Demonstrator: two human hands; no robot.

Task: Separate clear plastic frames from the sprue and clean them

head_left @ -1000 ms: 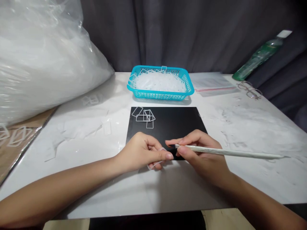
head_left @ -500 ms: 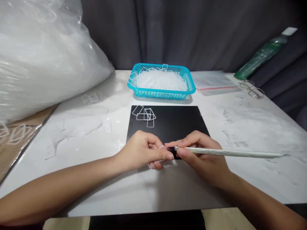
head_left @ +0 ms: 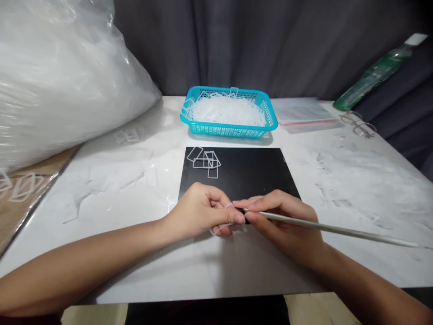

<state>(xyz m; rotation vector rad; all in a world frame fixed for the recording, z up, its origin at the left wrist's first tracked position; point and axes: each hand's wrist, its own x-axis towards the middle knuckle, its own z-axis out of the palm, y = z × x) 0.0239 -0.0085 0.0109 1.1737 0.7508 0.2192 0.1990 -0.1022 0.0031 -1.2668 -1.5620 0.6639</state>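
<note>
Though cluttered, white table (head_left: 270, 275), dark curtain (head_left: 287, 45)

Frames (head_left: 207, 168) on mat (head_left: 253, 169), basket (head_left: 233, 126) behind, bag (head_left: 67, 85) left, bottle (head_left: 375, 74) right of basket

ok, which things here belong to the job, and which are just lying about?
Likely the job:
translucent frame, in the left hand
slim rod, in the right hand
black mat with loose frames
filled blue basket
big plastic bag, maybe; contents unclear

Likely just lying about:
green bottle
eyeglasses
flat bag, role unclear
</note>
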